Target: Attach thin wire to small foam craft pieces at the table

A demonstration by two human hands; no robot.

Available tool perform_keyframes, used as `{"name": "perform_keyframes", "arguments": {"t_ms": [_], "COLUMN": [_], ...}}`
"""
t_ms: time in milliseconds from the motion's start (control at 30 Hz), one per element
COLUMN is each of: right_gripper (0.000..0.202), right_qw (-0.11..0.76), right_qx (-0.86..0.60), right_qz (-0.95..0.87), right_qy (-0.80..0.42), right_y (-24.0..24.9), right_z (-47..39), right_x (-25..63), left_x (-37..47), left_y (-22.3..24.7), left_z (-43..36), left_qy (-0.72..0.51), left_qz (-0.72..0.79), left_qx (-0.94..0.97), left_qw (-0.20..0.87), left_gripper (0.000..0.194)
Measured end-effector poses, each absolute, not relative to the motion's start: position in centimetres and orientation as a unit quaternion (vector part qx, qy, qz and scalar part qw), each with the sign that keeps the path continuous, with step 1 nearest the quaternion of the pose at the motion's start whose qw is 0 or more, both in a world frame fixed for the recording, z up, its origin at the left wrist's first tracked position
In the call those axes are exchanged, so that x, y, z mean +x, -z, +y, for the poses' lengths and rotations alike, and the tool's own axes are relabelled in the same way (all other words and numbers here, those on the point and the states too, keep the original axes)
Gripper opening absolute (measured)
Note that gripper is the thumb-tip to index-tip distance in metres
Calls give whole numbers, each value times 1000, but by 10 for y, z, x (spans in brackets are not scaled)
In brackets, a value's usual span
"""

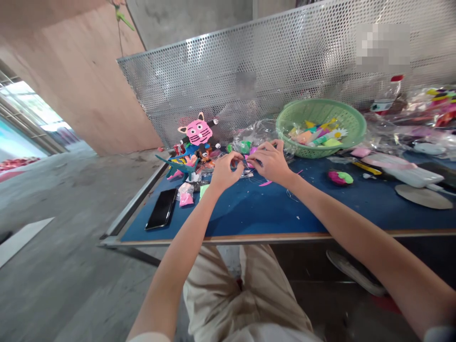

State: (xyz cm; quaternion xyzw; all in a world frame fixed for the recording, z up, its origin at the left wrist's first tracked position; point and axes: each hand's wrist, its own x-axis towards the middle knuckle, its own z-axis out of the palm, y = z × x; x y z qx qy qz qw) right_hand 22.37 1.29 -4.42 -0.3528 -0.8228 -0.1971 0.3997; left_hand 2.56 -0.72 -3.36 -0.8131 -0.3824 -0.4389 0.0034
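Observation:
My left hand (228,170) and my right hand (270,160) are close together above the blue tabletop (242,213). The left thumb and index finger curl toward each other, around something small that I cannot make out. The right fingers are bent and pressed together, beside a small pink piece (251,161); what they pinch is hidden. Just behind the hands are clear plastic wrapping and a green lump (245,147). A thin magenta strip (265,183) lies under my right wrist. To the left stands a pink cat-faced figure (200,132) among colourful clay shapes.
A black phone (161,209) and a pink packet (186,195) lie at the left. Behind my right hand is a green basket (320,151) of clay pieces. A magenta-green lump (340,178), yellow cutter (367,168) and bottle (386,97) are right; a perforated metal panel (213,76) rises behind.

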Motion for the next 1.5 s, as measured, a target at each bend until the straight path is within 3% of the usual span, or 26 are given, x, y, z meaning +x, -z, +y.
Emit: {"name": "perform_keyframes", "arguments": {"t_ms": [467, 1033, 1500], "right_gripper": [23, 26, 26], "right_qw": [439, 438, 424], "right_qx": [-378, -349, -337], "right_qz": [-799, -789, -827], "right_qy": [161, 252, 154], "right_y": [44, 52, 43], "right_z": [15, 24, 24], "right_x": [224, 224, 233], "left_x": [28, 34, 35], "left_y": [38, 36, 39], "left_z": [-7, -5, -9], "left_qy": [389, 392, 335], "left_qz": [-411, -438, -457], "left_qx": [-822, -800, -812], "left_qw": [62, 123, 144], "left_gripper": [34, 37, 41]}}
